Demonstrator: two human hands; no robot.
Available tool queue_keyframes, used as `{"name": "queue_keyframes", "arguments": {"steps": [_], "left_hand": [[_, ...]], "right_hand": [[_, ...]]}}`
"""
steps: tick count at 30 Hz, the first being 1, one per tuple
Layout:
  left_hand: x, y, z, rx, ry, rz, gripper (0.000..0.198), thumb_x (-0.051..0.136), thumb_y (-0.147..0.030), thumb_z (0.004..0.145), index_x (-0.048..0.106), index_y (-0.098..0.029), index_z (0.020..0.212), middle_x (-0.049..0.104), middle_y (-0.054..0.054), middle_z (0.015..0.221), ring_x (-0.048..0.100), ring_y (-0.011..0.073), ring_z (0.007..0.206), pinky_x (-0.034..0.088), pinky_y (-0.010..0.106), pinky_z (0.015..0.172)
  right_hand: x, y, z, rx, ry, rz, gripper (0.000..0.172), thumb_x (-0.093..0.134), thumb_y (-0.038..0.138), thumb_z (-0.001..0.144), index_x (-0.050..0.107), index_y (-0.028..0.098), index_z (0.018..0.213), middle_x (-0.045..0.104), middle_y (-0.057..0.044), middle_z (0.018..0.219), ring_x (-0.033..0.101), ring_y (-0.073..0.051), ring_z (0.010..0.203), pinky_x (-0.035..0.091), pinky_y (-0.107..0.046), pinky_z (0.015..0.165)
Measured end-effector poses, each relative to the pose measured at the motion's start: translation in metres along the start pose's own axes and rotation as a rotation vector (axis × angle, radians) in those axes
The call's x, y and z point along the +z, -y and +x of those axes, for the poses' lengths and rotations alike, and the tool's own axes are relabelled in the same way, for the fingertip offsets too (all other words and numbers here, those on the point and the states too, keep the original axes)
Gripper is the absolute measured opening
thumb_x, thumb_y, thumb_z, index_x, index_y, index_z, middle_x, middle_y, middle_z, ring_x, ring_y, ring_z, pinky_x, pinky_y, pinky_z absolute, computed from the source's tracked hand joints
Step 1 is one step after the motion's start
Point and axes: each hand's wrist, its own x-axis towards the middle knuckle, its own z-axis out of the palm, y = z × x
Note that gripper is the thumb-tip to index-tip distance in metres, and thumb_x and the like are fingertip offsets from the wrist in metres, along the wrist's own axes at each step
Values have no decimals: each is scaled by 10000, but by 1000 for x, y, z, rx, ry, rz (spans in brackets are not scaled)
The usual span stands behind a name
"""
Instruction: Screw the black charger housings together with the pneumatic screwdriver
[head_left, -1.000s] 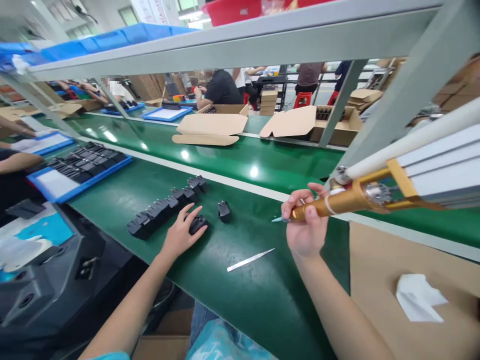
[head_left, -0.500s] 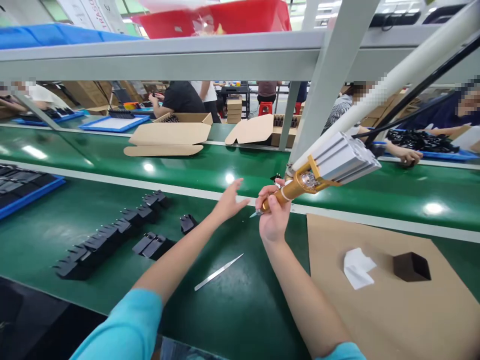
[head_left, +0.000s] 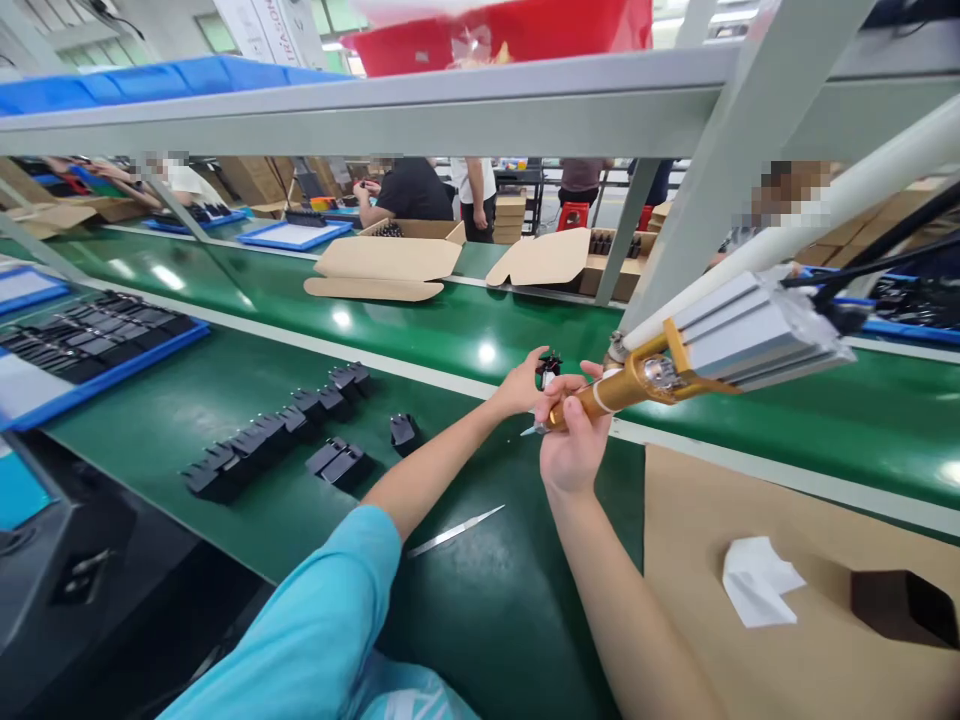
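My right hand (head_left: 576, 440) is wrapped round the gold barrel of a dispensing tool (head_left: 600, 394), whose pale tip points left. Just beyond it, my left hand (head_left: 523, 385) has its fingers on a small black part (head_left: 550, 366) at the green belt's near edge. Metal tweezers (head_left: 457, 530) lie on the green table below my forearms. To the left stand a row of black housings (head_left: 277, 430), a pair of housings (head_left: 340, 462) and a single one (head_left: 404, 433).
Brown cardboard (head_left: 690, 540) at the right bears white paper (head_left: 759, 582) and a dark block (head_left: 902, 607). A blue tray (head_left: 112, 395) holds black parts at the left. A white post (head_left: 697, 190) rises behind the tool. People work across the green belt (head_left: 420, 325).
My left hand has moved right and forward and closed on the small black part. The view has turned left, showing more of the blue tray. My right hand still holds the tool.
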Motion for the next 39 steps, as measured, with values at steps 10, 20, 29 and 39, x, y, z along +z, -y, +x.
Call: {"name": "queue_keyframes", "arguments": {"steps": [10,20,29,39], "left_hand": [[-83,12,-173,-184,228,-41,833,777,-300,692,398,-227,1429,542,114,1400,520,291,1298,406,433,1101],[-67,32,-193,-118,109,-101,571,696,-166,705,517,-237,1242,556,96,1307,616,212,1095,509,396,968],[-50,12,-197,-181,-8,186,391,650,-450,851,513,-240,1151,711,27,978,691,226,821,519,326,723],[-53,-18,-204,-33,-247,168,345,672,-374,821,546,-230,1107,678,44,1028,661,206,904,527,318,763]], "right_hand": [[7,5,-10,10,80,-23,315,627,347,791,540,272,1084,600,45,770,510,-86,505,376,-251,490],[21,12,-28,19,132,-75,305,595,409,798,541,283,1071,581,40,739,491,-105,478,397,-276,480],[31,15,-40,13,186,-85,285,575,423,824,534,291,1073,580,43,733,492,-103,471,412,-278,473],[35,16,-44,17,169,-81,323,568,538,804,516,291,1005,575,45,708,484,-107,458,400,-278,460]]}}
